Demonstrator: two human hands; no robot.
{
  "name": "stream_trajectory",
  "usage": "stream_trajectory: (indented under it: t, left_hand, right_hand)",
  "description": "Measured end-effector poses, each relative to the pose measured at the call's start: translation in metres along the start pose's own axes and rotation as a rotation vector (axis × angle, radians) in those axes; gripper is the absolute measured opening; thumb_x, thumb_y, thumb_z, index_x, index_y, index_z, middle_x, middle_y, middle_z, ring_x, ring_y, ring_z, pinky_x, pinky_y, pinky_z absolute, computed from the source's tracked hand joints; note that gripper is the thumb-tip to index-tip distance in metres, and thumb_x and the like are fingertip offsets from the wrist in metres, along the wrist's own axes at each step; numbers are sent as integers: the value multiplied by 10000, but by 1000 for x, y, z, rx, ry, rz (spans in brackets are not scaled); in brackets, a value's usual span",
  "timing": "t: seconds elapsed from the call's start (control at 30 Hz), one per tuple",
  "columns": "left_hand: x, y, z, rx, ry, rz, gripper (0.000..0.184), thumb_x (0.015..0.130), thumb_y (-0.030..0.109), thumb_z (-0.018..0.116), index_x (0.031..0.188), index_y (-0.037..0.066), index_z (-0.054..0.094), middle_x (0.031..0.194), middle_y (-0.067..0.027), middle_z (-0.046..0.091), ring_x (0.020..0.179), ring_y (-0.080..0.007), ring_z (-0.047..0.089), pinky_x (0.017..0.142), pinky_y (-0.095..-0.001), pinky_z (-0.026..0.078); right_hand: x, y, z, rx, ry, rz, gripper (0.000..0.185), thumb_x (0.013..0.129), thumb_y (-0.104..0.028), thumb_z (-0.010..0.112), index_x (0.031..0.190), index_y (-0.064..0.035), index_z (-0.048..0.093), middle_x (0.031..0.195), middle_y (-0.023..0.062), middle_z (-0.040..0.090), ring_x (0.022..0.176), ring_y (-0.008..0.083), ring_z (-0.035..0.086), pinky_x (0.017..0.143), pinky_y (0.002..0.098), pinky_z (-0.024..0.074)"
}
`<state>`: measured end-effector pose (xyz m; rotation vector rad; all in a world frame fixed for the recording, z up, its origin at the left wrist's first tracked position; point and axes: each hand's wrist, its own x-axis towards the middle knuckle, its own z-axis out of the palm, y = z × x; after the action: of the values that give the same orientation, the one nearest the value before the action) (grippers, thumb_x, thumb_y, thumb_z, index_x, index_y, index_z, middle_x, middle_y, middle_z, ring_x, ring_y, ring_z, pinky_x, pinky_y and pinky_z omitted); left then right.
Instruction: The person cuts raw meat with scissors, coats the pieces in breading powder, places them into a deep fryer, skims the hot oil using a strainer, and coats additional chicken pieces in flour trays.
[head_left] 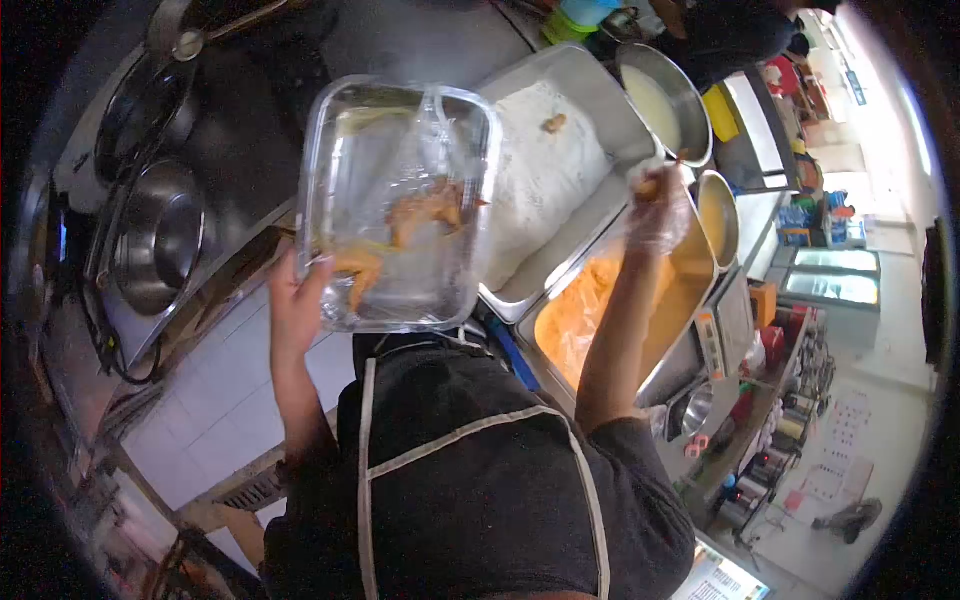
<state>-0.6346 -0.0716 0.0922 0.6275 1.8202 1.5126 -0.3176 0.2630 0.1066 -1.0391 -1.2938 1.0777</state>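
My left hand (298, 300) grips the near left edge of a clear plastic container (400, 290), which is tilted up. Inside it lie two brownish pieces of food, one (425, 210) near the middle and one (357, 272) lower left. On the right, my right hand (657, 212) wears a clear plastic glove and is closed around a small brownish piece (650, 187). It is above the far end of a metal tray (715, 290) of orange seasoning (580, 310). Beside that tray, a metal tray of white powder (545, 170) has a small brown lump (554, 123) on it.
A metal bowl of pale liquid (655, 105) and a smaller bowl of yellowish liquid (712, 220) stand beyond the trays. At the left are an empty metal bowl (160, 240) and a dark pan (140, 115). A scale (712, 345) sits at the right. Another person (735, 40) is at the top.
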Motion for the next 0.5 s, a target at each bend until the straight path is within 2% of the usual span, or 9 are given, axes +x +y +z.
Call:
stream_trajectory:
  t: [0.03, 0.13, 0.17, 0.27, 0.33, 0.37, 0.4, 0.43, 0.5]
  left_hand:
    - [2, -3, 4, -20, -51, 48, 288, 869, 127, 584, 1131, 8, 563, 983, -58, 623, 879, -132, 568, 820, -284, 446]
    - [4, 10, 12, -16, -94, 107, 261, 853, 86, 597, 1093, -14, 570, 958, -60, 634, 881, -110, 565, 806, -263, 442]
    - [6, 16, 14, -8, -65, 104, 261, 853, 86, 597, 1093, -14, 570, 958, -60, 634, 881, -110, 565, 806, -263, 442]
    - [8, 32, 17, 94, -257, 127, 363, 828, 109, 647, 1157, -9, 549, 1016, -58, 631, 910, -101, 555, 837, -265, 438]
    - [16, 26, 25, 70, -334, 115, 404, 823, 113, 653, 1188, -11, 532, 1035, -58, 627, 928, -102, 549, 852, -265, 432]
    - [19, 23, 31, 37, -401, 106, 444, 818, 117, 658, 1219, -12, 516, 1054, -58, 622, 945, -103, 544, 868, -266, 426]
    - [22, 23, 35, 55, -462, 45, 485, 815, 109, 658, 1254, -10, 490, 1075, -61, 618, 976, -104, 533, 889, -269, 415]
    - [25, 26, 37, 58, -484, 41, 485, 815, 109, 658, 1254, -10, 490, 1075, -61, 618, 976, -104, 533, 889, -269, 415]
    - [28, 31, 42, 105, -560, 142, 445, 836, 108, 647, 1238, -11, 498, 1076, -37, 605, 975, -88, 525, 881, -254, 420]
  right_hand:
    - [-14, 17, 8, 179, -67, 138, 225, 891, -276, 561, 930, -55, 575, 804, 36, 591, 697, 166, 573, 574, 288, 460]
    - [-40, 78, 19, -781, -171, 174, 372, 826, -203, 651, 1119, -84, 456, 934, 92, 571, 791, 203, 614, 620, 322, 526]
    - [-49, 26, 39, -346, -123, 410, 381, 837, -170, 637, 1143, -85, 426, 946, 100, 571, 810, 231, 624, 626, 327, 531]
    - [-51, -81, 70, 27, -287, -31, 93, 887, -37, 533, 967, -19, 488, 961, 124, 587, 771, 227, 638, 640, 319, 554]
    - [-60, -105, 96, 81, -625, -142, 161, 882, -17, 491, 1037, -2, 532, 949, 106, 612, 896, 265, 614, 762, 367, 528]
    - [-71, -97, 111, -6, -761, -285, 171, 836, 2, 496, 995, -14, 556, 944, 118, 624, 941, 289, 602, 826, 394, 495]
    - [-71, -114, 128, -678, -967, -764, 192, 787, -33, 527, 970, -22, 583, 949, 146, 618, 925, 300, 598, 832, 378, 482]
    - [-71, -103, 141, -851, -1197, -611, 234, 740, -90, 565, 962, -36, 611, 932, 161, 622, 869, 309, 602, 780, 366, 487]
    - [-67, -73, 145, -993, -1283, -760, 220, 738, -139, 593, 933, -46, 628, 861, 151, 639, 799, 303, 617, 716, 368, 493]
